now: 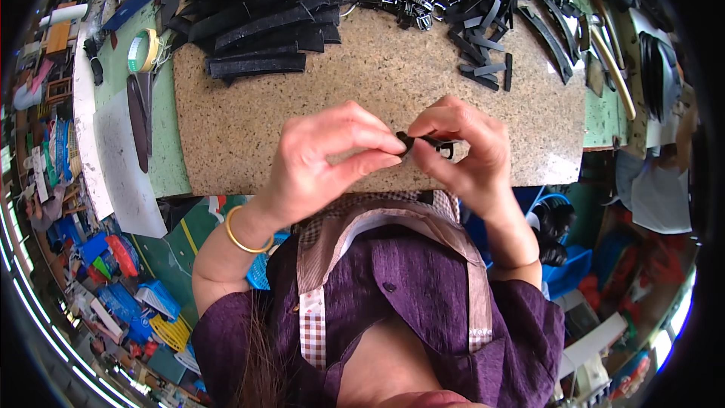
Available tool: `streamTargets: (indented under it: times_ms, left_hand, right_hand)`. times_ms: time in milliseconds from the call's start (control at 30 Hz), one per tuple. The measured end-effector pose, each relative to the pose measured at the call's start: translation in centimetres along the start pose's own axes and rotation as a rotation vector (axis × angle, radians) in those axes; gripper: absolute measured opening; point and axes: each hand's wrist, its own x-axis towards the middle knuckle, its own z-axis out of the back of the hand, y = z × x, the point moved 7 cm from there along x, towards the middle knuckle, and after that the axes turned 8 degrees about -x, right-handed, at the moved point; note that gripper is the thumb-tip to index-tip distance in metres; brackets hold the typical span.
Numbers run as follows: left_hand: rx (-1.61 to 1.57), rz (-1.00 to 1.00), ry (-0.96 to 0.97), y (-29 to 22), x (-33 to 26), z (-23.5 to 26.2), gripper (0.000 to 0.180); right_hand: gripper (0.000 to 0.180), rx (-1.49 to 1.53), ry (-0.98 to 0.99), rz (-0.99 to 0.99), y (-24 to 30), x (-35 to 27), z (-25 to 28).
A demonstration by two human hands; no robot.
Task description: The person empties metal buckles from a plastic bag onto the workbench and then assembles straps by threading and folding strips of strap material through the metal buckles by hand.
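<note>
Above the front part of the speckled board (242, 113), both my hands meet over a small black strip (406, 142). My left hand (321, 151) pinches its left end between thumb and fingertips. Thumb and forefinger of my right hand (472, 147) grip the other side, where a small dark metal buckle (448, 150) sticks out. My fingers hide most of the strip, so how the buckle sits on it cannot be told.
Long black strips (257, 66) lie stacked at the back left. Behind my hands is a heap of metal buckles (411, 0), with short black strips (479, 45) to its right. Scissors (140, 113) and a tape roll (143, 51) lie left; curved straps (547, 41) lie right.
</note>
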Motion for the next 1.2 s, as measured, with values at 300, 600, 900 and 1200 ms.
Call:
streamTargets:
  times_ms: [300, 600, 900, 1200]
  left_hand:
    - [-0.448, 0.595, 0.181, 3.1, -0.3, -0.9, 0.014]
    - [-0.447, 0.565, 0.004, 3.2, 0.2, -0.1, 0.013]
    - [-0.491, 0.733, -0.105, 3.7, -0.2, -0.1, 0.011]
    - [-0.398, 0.334, -0.102, 2.9, 0.4, -0.8, 0.013]
  right_hand:
    - [0.013, 0.311, 0.256, -0.217, -0.6, -0.4, -0.9]
    - [0.015, 0.226, 0.358, -0.505, -2.8, -2.3, -0.4]
    - [0.017, 0.099, 0.260, -0.307, -1.1, -0.2, 0.1]
    - [0.028, 0.045, 0.137, -0.146, 0.0, 0.2, -0.3]
